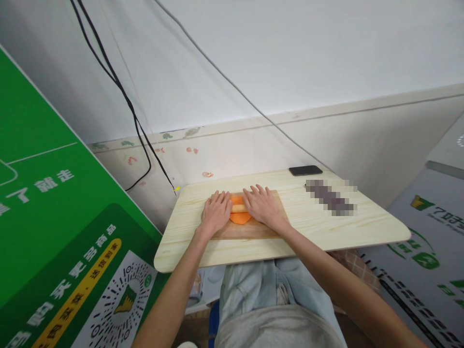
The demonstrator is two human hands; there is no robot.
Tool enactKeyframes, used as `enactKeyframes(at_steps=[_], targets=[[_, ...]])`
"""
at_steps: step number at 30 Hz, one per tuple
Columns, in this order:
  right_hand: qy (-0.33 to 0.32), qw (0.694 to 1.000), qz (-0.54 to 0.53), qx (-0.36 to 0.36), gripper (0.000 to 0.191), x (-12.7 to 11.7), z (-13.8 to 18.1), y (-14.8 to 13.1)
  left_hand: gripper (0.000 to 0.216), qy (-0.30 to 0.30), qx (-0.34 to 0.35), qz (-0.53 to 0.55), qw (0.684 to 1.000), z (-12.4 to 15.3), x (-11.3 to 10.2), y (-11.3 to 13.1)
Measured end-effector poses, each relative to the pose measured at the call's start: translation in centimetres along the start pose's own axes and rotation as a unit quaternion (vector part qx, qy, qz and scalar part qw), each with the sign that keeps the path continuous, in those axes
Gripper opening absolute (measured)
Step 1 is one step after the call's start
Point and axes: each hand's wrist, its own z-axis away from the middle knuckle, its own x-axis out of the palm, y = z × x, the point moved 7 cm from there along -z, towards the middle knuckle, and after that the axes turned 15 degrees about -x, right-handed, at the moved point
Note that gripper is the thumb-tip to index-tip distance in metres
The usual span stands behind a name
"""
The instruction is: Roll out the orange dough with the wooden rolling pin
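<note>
My left hand [217,211] lies flat over the left end of a light wooden rolling pin [238,208], its fingers stretched forward. On the pin's right end rests my right hand [261,205], also with its fingers extended and spread. Only the middle of the pin shows; both ends are hidden beneath my hands. Under the pin is a flattened orange sheet [240,219] that looks like dough or modelling clay, showing in front of and behind it. The sheet lies on a wooden board [250,233].
The board sits on a pale wood-grain table [297,227] against the wall. A black phone [305,170] lies at the back right, with a pixelated dark object [330,197] nearer. Black cables [123,92] hang at left, beside a green printed panel [43,193].
</note>
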Motion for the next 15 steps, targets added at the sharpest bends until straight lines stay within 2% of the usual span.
enactKeyframes(at_steps=[9,15], targets=[[0.038,0.998,-0.015,-0.04,0.062,-0.7,3.7,-2.9,0.058,0.034,0.031,0.039,0.998,4.4,-0.2,-0.5],[0.042,0.998,-0.023,-0.027,0.063,-0.9,4.5,-3.5,0.057,0.047,0.028,0.054,0.997,5.3,-0.2,-0.9]])
